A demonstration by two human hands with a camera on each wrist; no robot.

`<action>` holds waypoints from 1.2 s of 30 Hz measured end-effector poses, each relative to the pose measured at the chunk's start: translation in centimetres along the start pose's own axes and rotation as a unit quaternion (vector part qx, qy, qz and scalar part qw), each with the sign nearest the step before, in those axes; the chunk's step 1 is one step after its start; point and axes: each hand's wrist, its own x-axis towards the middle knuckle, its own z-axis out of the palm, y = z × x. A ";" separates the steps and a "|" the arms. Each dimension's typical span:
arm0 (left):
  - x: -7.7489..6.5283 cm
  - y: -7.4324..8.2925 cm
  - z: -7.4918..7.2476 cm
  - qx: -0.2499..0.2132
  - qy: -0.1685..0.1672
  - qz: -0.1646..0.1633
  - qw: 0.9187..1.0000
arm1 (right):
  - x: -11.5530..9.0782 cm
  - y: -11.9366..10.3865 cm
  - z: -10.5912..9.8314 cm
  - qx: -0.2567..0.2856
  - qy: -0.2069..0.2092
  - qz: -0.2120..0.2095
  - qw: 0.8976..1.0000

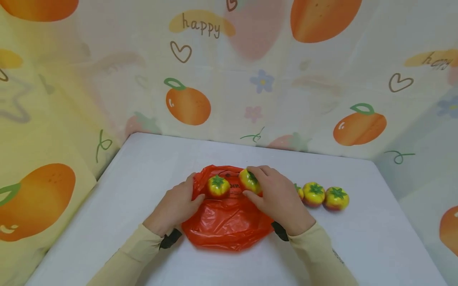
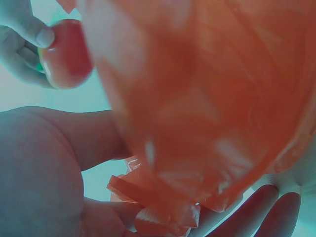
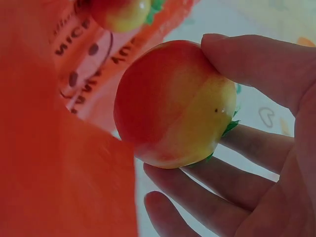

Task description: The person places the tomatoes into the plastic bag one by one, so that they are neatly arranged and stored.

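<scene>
A red plastic bag [image 1: 229,226] lies on the table with its mouth spread apart. My left hand [image 1: 177,208] holds the bag's left edge, thumb in front; in the left wrist view, crumpled bag plastic [image 2: 168,212] is between thumb and fingers. One yellow-and-red tomato [image 1: 218,186] with a green star-shaped top sits at the bag's mouth. Over the right side of the mouth, my right hand [image 1: 280,196] grips another tomato [image 3: 173,106] between thumb and fingers. Its leafy top faces the palm in the right wrist view.
To the right of my right hand, a short row of tomatoes [image 1: 314,194] stands on the white table [image 1: 372,238]; my hand partly hides the nearest one. A fruit-patterned cloth [image 1: 286,99] hangs behind the table and along its sides.
</scene>
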 end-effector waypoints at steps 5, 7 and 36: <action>0.0 0.2 0.0 -0.002 0.000 0.001 1.000 | 0.4 -0.1 1.3 0.003 -0.019 0.009 1.000; 0.0 0.2 0.0 -0.002 -0.002 0.000 1.000 | 0.6 -0.1 1.7 0.002 -0.025 0.006 1.000; 0.2 -0.1 0.0 0.006 0.001 0.000 1.000 | 2.4 0.6 5.1 -0.023 -0.049 -0.004 0.999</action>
